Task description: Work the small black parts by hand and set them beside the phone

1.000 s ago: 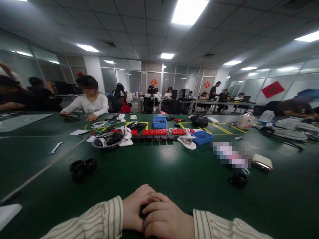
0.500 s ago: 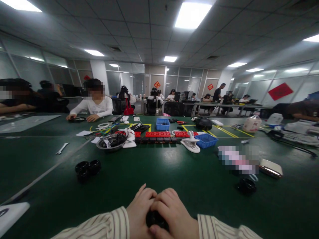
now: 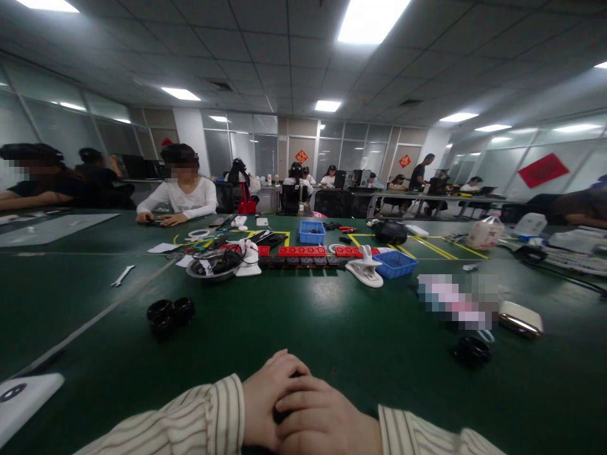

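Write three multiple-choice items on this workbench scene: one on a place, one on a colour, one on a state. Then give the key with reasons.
1. Where do the black rings lie relative to the person's clasped hands?
A. ahead and to the left
B. ahead and to the right
C. inside a blue bin

2. What colour is the table surface?
A. white
B. red
C. dark green

3. How are the left hand and right hand placed?
A. spread far apart
B. closed together, the right over the left
C. raised off the table

Key: 1 A, the cluster sits on the bare table left of the hands. 2 C, green shows all around the items. 3 B, the right hand's fingers overlap the left, with something dark between them.
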`<state>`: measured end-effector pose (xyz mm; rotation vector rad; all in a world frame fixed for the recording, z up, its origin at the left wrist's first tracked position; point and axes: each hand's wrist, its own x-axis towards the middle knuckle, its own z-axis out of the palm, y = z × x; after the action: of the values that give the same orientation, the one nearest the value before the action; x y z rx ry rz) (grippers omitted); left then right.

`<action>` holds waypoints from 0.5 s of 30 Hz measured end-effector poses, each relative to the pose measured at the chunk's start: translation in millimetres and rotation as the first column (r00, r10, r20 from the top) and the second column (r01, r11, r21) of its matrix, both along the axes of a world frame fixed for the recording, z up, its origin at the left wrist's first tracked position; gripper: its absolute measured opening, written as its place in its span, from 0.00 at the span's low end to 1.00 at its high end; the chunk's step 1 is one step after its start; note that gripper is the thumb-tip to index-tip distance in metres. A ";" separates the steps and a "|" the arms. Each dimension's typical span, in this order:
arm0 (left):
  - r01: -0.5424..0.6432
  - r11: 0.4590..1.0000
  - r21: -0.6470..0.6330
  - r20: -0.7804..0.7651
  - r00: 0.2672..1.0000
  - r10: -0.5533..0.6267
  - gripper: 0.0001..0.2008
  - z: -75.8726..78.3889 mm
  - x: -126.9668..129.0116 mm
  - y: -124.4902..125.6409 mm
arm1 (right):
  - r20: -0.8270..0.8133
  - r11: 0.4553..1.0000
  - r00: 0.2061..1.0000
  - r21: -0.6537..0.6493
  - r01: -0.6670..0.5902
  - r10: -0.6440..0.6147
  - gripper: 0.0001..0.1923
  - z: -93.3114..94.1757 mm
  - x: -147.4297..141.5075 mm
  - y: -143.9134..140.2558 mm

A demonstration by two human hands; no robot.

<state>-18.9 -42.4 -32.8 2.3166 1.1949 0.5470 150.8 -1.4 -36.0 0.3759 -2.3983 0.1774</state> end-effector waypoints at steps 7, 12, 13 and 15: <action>-0.086 0.987 0.135 -0.091 0.991 0.099 0.42 -10.8 6.1 -6.6 | 0.085 0.951 0.968 -0.185 0.248 -0.236 0.27 19.6 8.2 -5.5; -0.178 0.975 0.129 -0.090 0.978 0.191 0.34 -8.9 13.3 -11.3 | 0.156 0.873 0.920 -0.292 0.392 -0.361 0.33 9.6 8.0 -6.8; -0.181 0.977 0.116 -0.090 0.977 0.192 0.30 -6.2 14.2 -12.3 | 0.179 0.863 0.912 -0.298 0.408 -0.369 0.32 8.7 7.8 -7.4; -0.183 0.980 0.076 -0.089 0.978 0.190 0.27 -0.6 15.1 -13.1 | 0.211 0.855 0.901 -0.292 0.428 -0.379 0.27 8.6 7.6 -8.5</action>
<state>-3.8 -55.5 -33.4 2.3234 1.4716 0.5545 158.4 -9.8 -27.4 -0.3135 -2.4693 0.4210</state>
